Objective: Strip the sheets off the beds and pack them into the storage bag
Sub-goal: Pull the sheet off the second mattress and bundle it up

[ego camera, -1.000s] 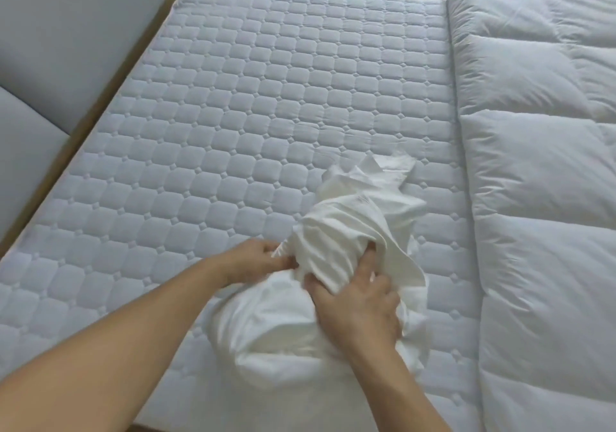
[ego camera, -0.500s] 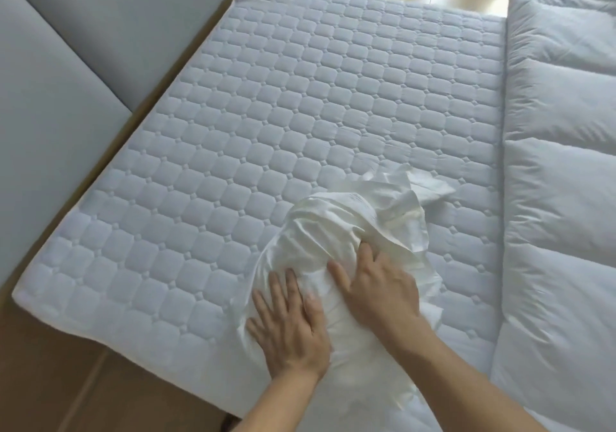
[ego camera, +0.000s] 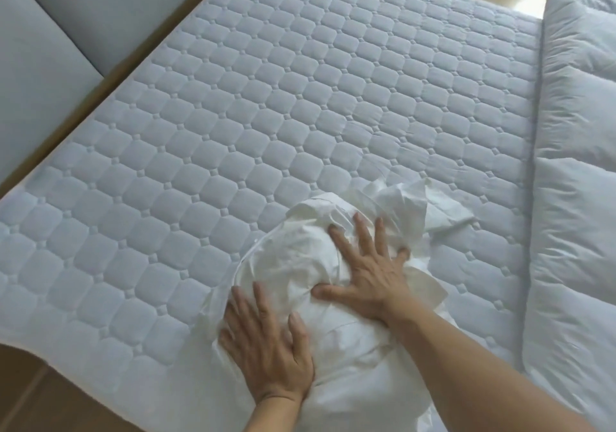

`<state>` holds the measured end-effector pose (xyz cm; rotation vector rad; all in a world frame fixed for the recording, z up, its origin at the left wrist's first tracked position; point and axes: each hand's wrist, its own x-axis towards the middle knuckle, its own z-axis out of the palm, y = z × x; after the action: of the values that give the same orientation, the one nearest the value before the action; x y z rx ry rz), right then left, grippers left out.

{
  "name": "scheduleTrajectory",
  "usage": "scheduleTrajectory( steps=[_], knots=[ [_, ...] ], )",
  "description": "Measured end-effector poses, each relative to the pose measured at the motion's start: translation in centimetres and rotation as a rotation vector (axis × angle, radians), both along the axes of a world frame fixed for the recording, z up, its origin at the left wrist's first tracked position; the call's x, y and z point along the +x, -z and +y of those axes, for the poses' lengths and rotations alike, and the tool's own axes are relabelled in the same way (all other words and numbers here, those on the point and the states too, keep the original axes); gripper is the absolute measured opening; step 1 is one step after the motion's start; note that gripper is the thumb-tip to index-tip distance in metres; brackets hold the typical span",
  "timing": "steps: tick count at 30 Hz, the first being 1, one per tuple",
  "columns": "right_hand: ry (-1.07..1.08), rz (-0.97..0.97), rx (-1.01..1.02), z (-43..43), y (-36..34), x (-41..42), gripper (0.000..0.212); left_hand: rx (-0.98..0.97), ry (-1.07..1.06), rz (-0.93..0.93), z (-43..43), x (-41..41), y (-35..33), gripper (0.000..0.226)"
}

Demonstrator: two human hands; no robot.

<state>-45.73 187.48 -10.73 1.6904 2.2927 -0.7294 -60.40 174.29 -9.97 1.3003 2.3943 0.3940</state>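
The left grip and right grip press flat, fingers straight, on the bundled sheet, clasping nothing. It looks light, soft and springy, so it is probably best scooped from underneath.

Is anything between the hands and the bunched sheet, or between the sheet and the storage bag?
Nothing separates them: the left hand and right hand both press flat on the white sheet bundle, which lies on the quilted mattress pad. No storage bag is in view, so the path to it cannot be judged.
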Motion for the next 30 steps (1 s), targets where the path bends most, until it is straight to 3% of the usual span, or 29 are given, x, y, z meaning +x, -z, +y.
scheduleTrajectory(
  steps=[6,9,15,19,23,25,28,30],
  knots=[
    [0.207,0.079,-0.067,0.4,1.4,-0.5,0.133,-0.162,-0.330,-0.100,0.5,-0.4,1.1,0.090],
    [0.302,0.118,-0.095,0.5,1.1,-0.8,0.144,-0.128,-0.456,-0.234,1.1,-0.9,1.1,0.093],
    [0.437,0.191,-0.260,0.0,-1.5,-0.8,0.145,-0.080,-0.464,-0.340,0.7,-2.4,1.1,0.098],
    [0.601,0.627,-0.340,-2.8,-4.7,0.4,0.131,0.058,-0.354,-0.485,0.3,-3.1,-1.0,0.099],
    [0.741,1.175,-0.380,-6.6,-8.1,0.7,0.091,0.211,-0.170,-0.786,2.2,-3.5,-5.3,0.077],
    [0.836,1.400,-0.365,-7.7,-8.8,0.7,0.091,0.281,0.005,-0.734,4.2,-4.3,-7.8,0.075],
    [0.924,1.692,-0.390,-9.3,-7.6,0.3,0.090,0.307,0.310,-0.471,7.5,-5.0,-10.5,0.077],
    [1.091,1.702,-0.389,-10.6,-6.2,-0.2,0.088,0.198,0.441,-0.331,8.3,-4.5,-9.9,0.082]
  ],
)
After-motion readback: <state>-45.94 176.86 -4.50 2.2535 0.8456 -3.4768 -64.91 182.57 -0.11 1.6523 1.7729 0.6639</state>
